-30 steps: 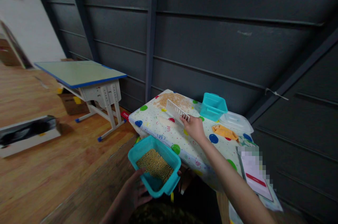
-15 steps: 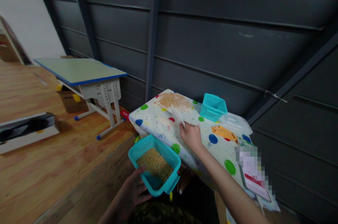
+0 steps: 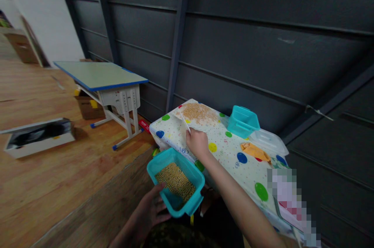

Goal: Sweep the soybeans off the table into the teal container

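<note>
My left hand (image 3: 149,207) grips the near-left side of a teal plastic tub (image 3: 172,155), thumb over its rim. Yellowish round beans (image 3: 177,179), like soybeans, cover the bottom of the tub, which sits at the table's front edge. A thin white flat scraper (image 3: 184,122) is pinched in my right hand (image 3: 198,144). Its far end reaches the left side of a pile of pale tan grains (image 3: 195,111) spread on the table. Most of the scraper's face is hidden, as it appears nearly edge-on.
On the balloon-print tablecloth (image 3: 224,154) stand a second teal tub (image 3: 243,121), a clear lid (image 3: 269,142) and an orange cloth (image 3: 254,151). A dark panel wall (image 3: 248,57) rises behind. Leftward are a desk (image 3: 102,74) and an open white box (image 3: 41,139) on the floor.
My right hand has moved left across the table with the scraper, which now appears at the pile's left side. My left hand still grips the tub. The view has swung slightly left.
</note>
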`<state>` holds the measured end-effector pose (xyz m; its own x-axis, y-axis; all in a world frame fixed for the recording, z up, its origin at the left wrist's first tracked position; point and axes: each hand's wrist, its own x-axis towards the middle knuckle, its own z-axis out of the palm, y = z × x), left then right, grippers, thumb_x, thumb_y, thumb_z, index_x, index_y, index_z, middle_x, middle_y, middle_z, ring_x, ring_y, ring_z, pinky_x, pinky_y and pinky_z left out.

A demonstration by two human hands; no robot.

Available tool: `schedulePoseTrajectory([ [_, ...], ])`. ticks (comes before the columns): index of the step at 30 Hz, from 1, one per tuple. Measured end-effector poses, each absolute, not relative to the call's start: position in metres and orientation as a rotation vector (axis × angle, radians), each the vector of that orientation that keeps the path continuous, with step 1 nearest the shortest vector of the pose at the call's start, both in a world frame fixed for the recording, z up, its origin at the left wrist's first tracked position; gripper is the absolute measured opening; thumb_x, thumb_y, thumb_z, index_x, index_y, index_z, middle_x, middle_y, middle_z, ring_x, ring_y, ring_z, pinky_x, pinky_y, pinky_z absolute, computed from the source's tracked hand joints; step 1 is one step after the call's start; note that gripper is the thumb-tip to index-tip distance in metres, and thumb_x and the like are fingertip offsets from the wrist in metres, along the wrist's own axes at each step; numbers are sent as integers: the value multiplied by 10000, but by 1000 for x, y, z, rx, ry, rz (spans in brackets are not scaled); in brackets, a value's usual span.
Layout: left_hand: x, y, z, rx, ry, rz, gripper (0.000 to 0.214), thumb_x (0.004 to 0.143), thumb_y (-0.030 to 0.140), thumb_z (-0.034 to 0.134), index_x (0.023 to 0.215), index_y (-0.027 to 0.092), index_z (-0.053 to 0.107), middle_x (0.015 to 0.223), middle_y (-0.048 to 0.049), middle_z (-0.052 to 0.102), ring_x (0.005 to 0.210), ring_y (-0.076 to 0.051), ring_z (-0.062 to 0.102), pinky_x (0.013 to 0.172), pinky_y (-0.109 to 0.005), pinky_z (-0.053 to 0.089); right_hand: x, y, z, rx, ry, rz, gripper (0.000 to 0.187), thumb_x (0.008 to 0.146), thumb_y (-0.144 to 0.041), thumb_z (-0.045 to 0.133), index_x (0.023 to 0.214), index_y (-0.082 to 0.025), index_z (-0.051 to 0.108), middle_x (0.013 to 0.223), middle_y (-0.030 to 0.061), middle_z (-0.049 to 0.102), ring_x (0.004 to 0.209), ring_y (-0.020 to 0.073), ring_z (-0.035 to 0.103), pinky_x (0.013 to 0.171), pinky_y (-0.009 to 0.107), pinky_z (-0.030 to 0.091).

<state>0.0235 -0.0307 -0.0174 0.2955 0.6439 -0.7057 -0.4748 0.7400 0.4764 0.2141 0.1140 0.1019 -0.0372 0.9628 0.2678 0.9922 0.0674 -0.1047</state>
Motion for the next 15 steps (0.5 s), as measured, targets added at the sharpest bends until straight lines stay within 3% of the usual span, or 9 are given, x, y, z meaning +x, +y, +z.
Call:
schedulePoseTrajectory([
  [5,24,-30,-21,186,1032,763,510,942,481,731,1317,144,650,1211,-204,819,1149,-394,790,1021,-545,593,244,128,111,-1869,-1923,-81,294,1026,-341,616,867,-175,798,894,149,824,800,258,742,706,306,473],
  [9,24,-29,-23,192,1044,748,478,935,481,738,1266,141,676,1160,-198,824,1045,-380,809,979,-532,604,293,128,117,-1646,-1717,321,384,904,-449,736,622,-196,677,651,43,704,636,200,618,612,292,425],
  [15,25,-30,-25,185,1041,772,463,940,456,734,1297,172,656,1148,-178,831,1041,-375,814,923,-517,625,342,106,108,-1405,-1616,993,429,636,-541,909,799,-158,803,814,53,782,704,191,638,694,320,511],
])
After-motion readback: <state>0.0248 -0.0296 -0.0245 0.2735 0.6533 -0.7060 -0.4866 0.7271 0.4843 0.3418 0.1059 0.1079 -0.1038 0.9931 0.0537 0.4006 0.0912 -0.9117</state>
